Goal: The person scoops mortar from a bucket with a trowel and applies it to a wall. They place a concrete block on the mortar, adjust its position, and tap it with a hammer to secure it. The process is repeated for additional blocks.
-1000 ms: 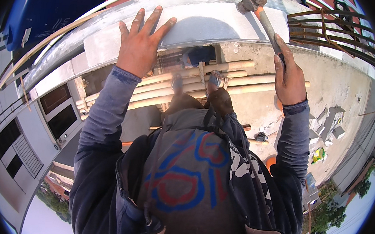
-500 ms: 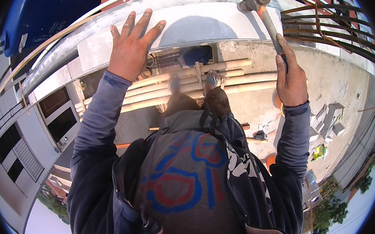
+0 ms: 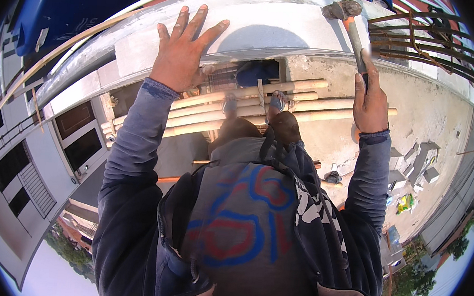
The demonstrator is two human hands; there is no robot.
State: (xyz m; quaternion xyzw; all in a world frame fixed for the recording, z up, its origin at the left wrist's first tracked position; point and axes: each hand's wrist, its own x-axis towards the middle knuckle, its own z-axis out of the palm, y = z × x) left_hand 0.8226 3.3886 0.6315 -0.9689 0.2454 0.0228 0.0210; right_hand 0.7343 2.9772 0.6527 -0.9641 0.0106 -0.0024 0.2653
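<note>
My left hand lies on the pale concrete ledge with its fingers spread and nothing held. My right hand is wrapped around the dark grip of a hammer. Its shaft is grey with orange near the neck, and its blunt, dirty metal head is over the far part of the ledge, to the left of several rusty steel bars. Whether the head touches the surface I cannot tell. A rounded shadow falls on the ledge between my hands.
My feet stand on bamboo poles high above a concrete floor. Broken blocks lie below at right. A large blue tank stands beyond the ledge at left, with a thin pale pole running past it.
The view has shifted slightly, so ledge, bars and both hands appear further right. The hammer head appears a little lower and to the right. Both hands keep the same pose.
</note>
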